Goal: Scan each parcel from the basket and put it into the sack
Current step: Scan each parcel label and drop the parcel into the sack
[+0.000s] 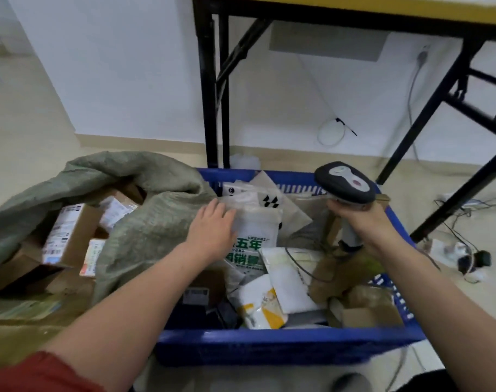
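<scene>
Reaching forward over the blue basket (pixel 269 339), the left hand (pixel 211 229) lays nearly straight fingers on a white parcel (pixel 256 230) with green print, which stands among other packets inside. The right hand (pixel 362 222) is wrapped firmly round the handle of a scanner (pixel 344 182), held upright. A green sack (pixel 153 222) holding boxes lies just left of the basket, on a pale floor (pixel 29 131) by a black-legged table (pixel 210 94).

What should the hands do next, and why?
Probably the left hand should pinch the white plastic pouch with green writing and lift it from the blue plastic basket: it only touches the pouch so far, and the right hand holds the grey handheld scanner beside it.
</scene>
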